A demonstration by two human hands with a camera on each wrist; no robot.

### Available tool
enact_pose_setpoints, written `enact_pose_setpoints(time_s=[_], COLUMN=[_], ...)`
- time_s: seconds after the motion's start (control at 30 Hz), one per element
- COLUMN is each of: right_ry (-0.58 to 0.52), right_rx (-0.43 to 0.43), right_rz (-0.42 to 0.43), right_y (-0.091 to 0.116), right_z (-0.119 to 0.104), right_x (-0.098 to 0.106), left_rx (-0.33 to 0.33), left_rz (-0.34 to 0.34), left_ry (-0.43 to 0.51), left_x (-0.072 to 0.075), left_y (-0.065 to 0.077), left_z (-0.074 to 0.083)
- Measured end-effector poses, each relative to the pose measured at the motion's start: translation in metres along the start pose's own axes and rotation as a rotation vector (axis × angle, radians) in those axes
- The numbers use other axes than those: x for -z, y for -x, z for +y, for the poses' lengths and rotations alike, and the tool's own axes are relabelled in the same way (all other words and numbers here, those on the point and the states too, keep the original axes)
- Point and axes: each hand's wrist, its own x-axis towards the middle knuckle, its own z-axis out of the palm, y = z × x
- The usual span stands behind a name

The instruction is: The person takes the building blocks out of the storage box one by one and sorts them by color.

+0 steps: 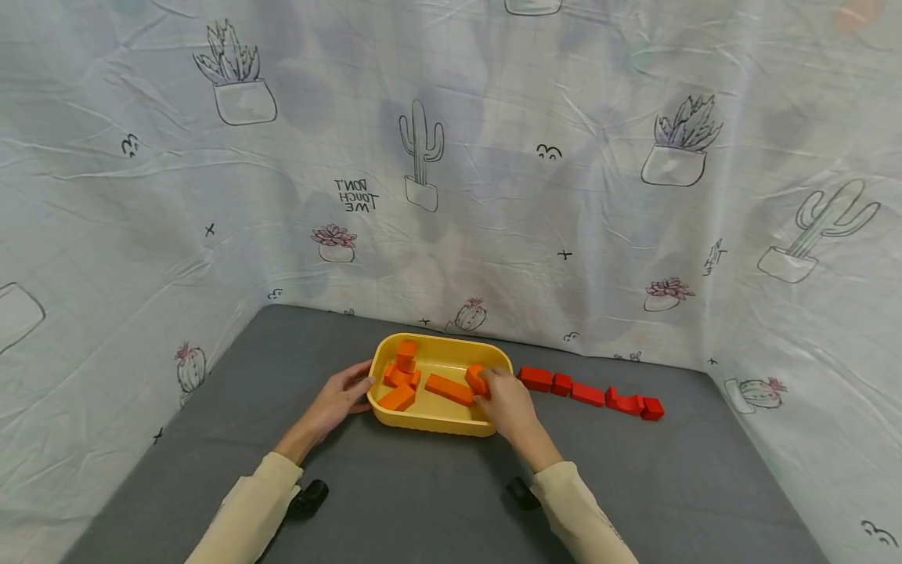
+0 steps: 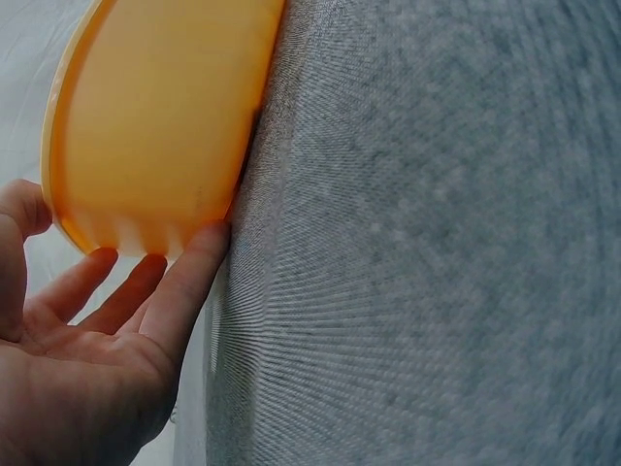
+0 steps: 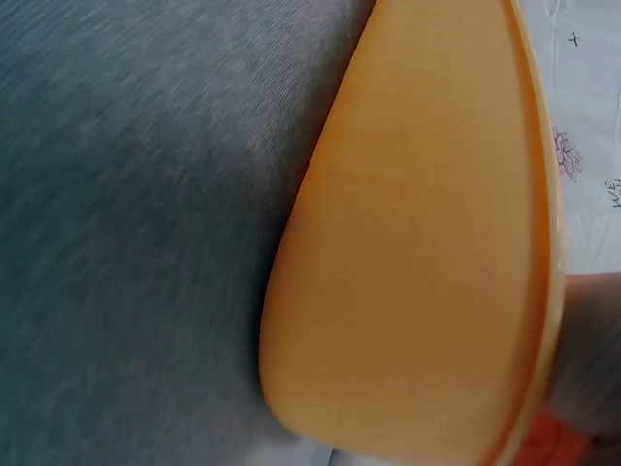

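Cactus-printed cloth (image 1: pixel 479 184) hung behind a grey table (image 1: pixel 423 493), where the tray (image 1: pixel 431 423) sat toward twelve o'clock, an orange block (image 1: pixel 475 377) lying at its three o'clock. That block looked light, stiff and hard to break, probably best pinched across its sides. At nine o'clock the left hand (image 1: pixel 337 395), loosely spread, touched the tray's outer wall with its fingertips. Over the three o'clock rim, the right hand (image 1: pixel 510 401) pinched the block with bent fingers.

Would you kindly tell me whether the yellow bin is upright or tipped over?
Upright: the yellow bin stands on the gray table, open top facing up, with orange blocks inside.
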Motion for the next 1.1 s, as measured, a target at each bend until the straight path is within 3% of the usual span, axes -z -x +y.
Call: enact_pose_setpoints(time_s=[0.13,0.27,0.53,0.8,1.1], right_ry=[0.06,0.148,0.253,0.257,0.133], right_rx=[-0.041,-0.084,-0.082,-0.073,-0.024], right_rz=[-0.015,-0.04,-0.088,-0.149,-0.157], right_y=[-0.004,-0.008,-0.019,-0.022,-0.023], right_z=[-0.003,-0.007,-0.009,-0.008,-0.006], right_x=[-0.004,-0.006,-0.012,-0.016,-0.018], left_rx=[-0.01,-0.011,-0.021,-0.027,-0.051], left_rz=[0.01,0.014,0.015,0.024,0.038], left_ry=[-0.002,-0.013,-0.004,-0.014,-0.04], left_x=[0.0,-0.001,0.003,0.003,0.002], left_y=[-0.006,-0.007,-0.009,-0.009,-0.009], left_z=[-0.012,-0.014,-0.015,-0.016,-0.017])
